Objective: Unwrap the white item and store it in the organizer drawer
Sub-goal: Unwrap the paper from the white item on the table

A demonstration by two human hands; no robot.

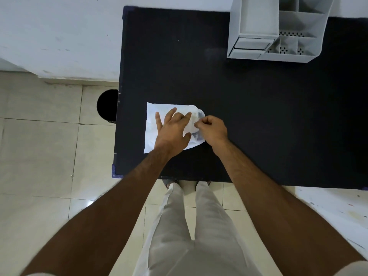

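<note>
A white plastic wrapper lies flat on the black table near its left front corner, with a white item inside it at the right end. My left hand rests on the wrapper with fingers spread, pressing it down. My right hand is at the wrapper's right edge, its fingers pinched together on the plastic there. The white organizer stands at the table's far right, its small drawer at the lower left front appearing pushed in.
A round black bin stands on the tiled floor just left of the table. A white wall runs behind the table. My legs in light trousers stand at the table's front edge. A white surface lies at the lower right.
</note>
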